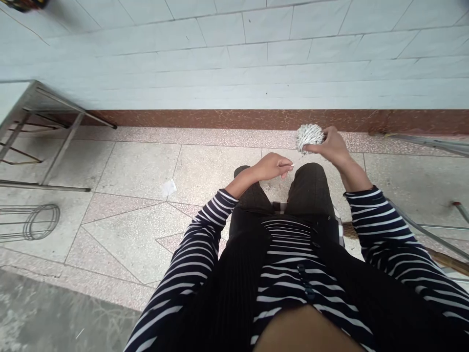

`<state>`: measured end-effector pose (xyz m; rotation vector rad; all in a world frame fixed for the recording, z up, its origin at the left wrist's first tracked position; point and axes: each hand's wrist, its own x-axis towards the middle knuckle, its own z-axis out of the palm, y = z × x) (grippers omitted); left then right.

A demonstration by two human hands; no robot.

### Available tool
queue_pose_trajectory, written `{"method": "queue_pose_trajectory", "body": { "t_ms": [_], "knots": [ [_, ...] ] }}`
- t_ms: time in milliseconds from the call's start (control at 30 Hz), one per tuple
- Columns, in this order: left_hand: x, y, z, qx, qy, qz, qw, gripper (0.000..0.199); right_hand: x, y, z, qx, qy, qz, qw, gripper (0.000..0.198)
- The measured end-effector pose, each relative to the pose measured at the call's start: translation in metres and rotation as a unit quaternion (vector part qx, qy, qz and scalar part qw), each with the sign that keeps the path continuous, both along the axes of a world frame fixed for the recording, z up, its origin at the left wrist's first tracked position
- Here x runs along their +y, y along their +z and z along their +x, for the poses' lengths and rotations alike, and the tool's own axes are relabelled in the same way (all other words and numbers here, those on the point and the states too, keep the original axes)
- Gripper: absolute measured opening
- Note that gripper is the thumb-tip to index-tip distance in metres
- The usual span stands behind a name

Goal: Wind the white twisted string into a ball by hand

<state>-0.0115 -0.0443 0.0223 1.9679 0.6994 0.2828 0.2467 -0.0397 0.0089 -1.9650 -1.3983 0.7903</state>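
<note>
My right hand is wrapped round the side of a ball of white twisted cord, held up in front of my right knee near the foot of the wall. The ball looks tightly wound, with many strands across it. To its left, my left hand is closed in a pinch above the gap between my knees. A tiny white bit shows at those fingertips, too small to name. No strand can be made out between the two hands.
A white tiled wall with a brown base strip runs ahead. On the left stand a metal-legged table and a wire ring frame. A white scrap lies on the floor. Metal bars and a wooden handle are at right.
</note>
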Motion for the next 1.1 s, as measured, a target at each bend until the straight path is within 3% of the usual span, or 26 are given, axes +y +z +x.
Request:
{"method": "queue_pose_trajectory", "body": {
  "t_ms": [67,133,200,300,367,467,600,700,767,867,1000,1100],
  "knots": [
    [0.012,0.010,0.001,0.030,0.011,0.087,0.996,0.038,-0.009,-0.012,-0.018,-0.035,0.038,-0.031,0.998,0.077],
    [0.024,0.014,0.003,0.058,0.015,0.175,0.983,0.034,-0.021,-0.019,-0.032,-0.004,0.102,-0.059,0.993,0.072],
    [0.033,0.015,0.001,0.068,0.001,0.232,0.970,0.032,-0.033,-0.021,-0.036,0.089,0.174,-0.083,0.977,0.064],
    [0.046,0.013,-0.006,0.052,-0.004,0.251,0.966,0.023,-0.049,-0.013,-0.031,0.244,0.251,-0.118,0.929,0.058],
    [0.056,0.008,-0.013,0.036,0.026,0.229,0.972,0.018,-0.058,-0.002,-0.026,0.316,0.258,-0.128,0.904,0.061],
    [0.066,-0.010,-0.018,0.012,0.088,0.149,0.985,0.021,-0.067,0.020,-0.022,0.379,0.228,-0.091,0.892,0.073],
    [0.051,-0.043,-0.008,-0.013,0.132,0.031,0.991,0.027,-0.057,0.047,-0.016,0.370,0.202,-0.003,0.907,0.089],
    [0.018,-0.053,0.003,-0.010,0.080,-0.032,0.996,0.030,-0.033,0.051,-0.005,0.313,0.175,0.072,0.931,0.099],
    [-0.001,-0.047,0.006,-0.004,0.034,-0.054,0.998,0.033,-0.016,0.040,0.001,0.264,0.159,0.100,0.946,0.102],
    [-0.010,-0.025,0.004,-0.005,0.016,-0.031,0.999,0.036,-0.006,0.008,-0.001,0.178,0.127,0.077,0.973,0.096],
    [0.008,0.003,-0.002,0.040,0.029,0.097,0.994,0.031,-0.022,-0.032,-0.022,0.150,0.118,-0.006,0.982,0.089],
    [0.021,0.013,-0.001,0.072,-0.010,0.212,0.975,0.031,-0.037,-0.039,-0.032,0.191,0.134,-0.049,0.971,0.087]
  ]
}}
